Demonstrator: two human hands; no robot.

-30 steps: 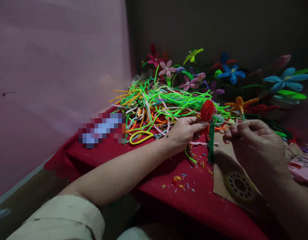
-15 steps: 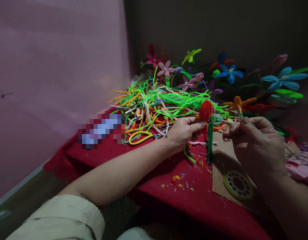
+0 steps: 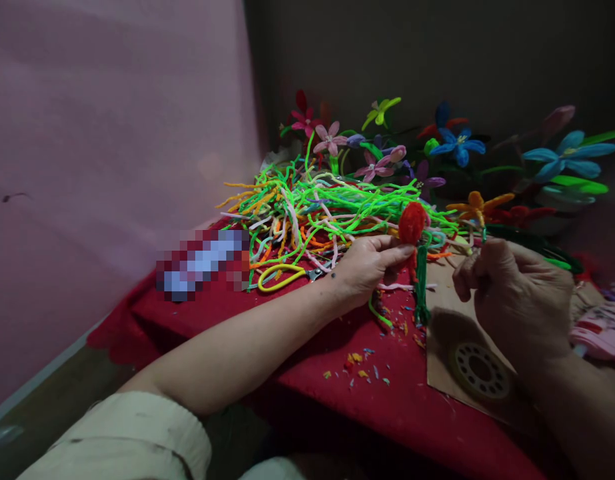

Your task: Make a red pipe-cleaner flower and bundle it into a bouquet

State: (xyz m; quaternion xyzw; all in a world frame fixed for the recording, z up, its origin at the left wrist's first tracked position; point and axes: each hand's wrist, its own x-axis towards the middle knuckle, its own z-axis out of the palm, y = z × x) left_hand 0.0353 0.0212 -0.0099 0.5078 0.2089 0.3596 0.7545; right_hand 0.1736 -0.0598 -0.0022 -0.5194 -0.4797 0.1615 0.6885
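Note:
My left hand pinches a red fuzzy pipe-cleaner bud at its base, between thumb and fingers. Red stem ends hang below the grip. Just right of them is a dark green bundle of strands, narrow at its lower end. My right hand is raised over the cardboard, its fingers curled and pressed together; what they hold, if anything, cannot be made out. A roll of tape lies on the cardboard below that hand.
A heap of colourful pipe cleaners covers the back of the red tablecloth. Yellow-handled scissors lie behind my left forearm. Finished flowers stand along the back. Fuzz scraps are scattered near the front. A pink wall rises at left.
My right hand has shifted slightly right and its fingers have curled in more. My left hand keeps its pinch on the red bud, nearly still.

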